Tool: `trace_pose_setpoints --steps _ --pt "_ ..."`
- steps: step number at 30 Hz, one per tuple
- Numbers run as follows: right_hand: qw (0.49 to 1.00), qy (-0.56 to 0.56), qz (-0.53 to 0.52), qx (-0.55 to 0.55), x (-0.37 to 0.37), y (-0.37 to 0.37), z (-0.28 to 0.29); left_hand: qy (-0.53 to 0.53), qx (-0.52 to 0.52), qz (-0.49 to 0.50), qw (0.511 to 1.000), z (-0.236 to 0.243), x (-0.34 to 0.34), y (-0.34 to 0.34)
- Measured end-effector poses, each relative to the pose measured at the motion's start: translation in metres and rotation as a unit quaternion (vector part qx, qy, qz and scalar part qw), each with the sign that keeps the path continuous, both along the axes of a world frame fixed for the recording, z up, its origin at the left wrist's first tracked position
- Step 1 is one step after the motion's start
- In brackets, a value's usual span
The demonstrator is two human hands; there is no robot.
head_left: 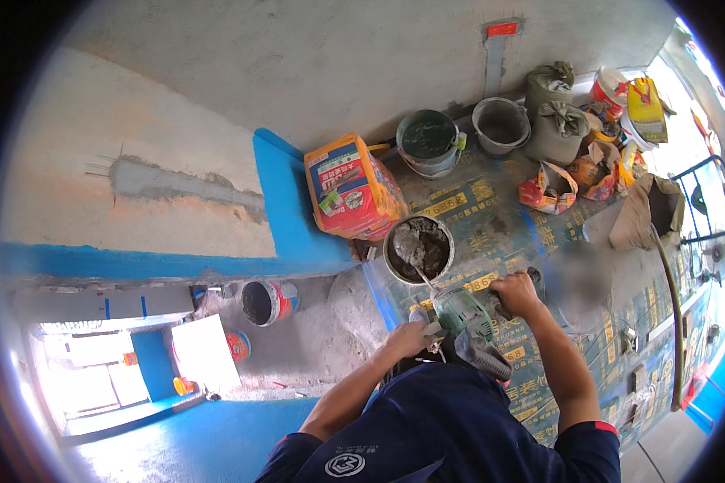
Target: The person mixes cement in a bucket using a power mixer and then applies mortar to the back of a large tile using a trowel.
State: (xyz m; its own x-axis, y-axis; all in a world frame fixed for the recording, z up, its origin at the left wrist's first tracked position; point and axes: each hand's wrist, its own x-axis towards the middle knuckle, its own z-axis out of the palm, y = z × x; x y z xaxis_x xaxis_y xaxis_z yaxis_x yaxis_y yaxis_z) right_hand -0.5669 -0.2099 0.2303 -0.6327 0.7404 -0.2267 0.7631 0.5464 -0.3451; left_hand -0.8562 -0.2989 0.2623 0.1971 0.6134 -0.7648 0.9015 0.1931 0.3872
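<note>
With both arms stretched forward I hold a green electric hand mixer. My left hand is closed round its near left side handle. My right hand grips the handle on the far right side. From the mixer a thin metal shaft runs down into a bucket of grey mortar. Mortar sits heaped and wet inside; the mixing end of the shaft is buried in it and cannot be seen.
Left of the mortar bucket stands an orange-red bag stack. Behind are a bucket of dark liquid, a grey bucket and tied sacks. Open paper bags lie right. Printed green sheeting covers the floor; a hose crosses it.
</note>
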Motion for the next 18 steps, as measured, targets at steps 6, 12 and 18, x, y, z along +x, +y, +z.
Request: trace_pose_setpoints --steps 6,12,18 --pt "0.998 0.032 0.040 0.041 0.012 0.036 -0.003 -0.006 0.037 0.051 0.998 -0.006 0.017 0.005" --pt "0.996 0.029 0.076 0.036 0.017 0.061 0.002 -0.017 0.023 0.094 0.995 0.000 0.032 0.012" --pt "0.989 0.011 0.142 0.045 0.008 0.085 0.002 -0.074 0.061 0.146 0.985 -0.019 0.040 -0.003"
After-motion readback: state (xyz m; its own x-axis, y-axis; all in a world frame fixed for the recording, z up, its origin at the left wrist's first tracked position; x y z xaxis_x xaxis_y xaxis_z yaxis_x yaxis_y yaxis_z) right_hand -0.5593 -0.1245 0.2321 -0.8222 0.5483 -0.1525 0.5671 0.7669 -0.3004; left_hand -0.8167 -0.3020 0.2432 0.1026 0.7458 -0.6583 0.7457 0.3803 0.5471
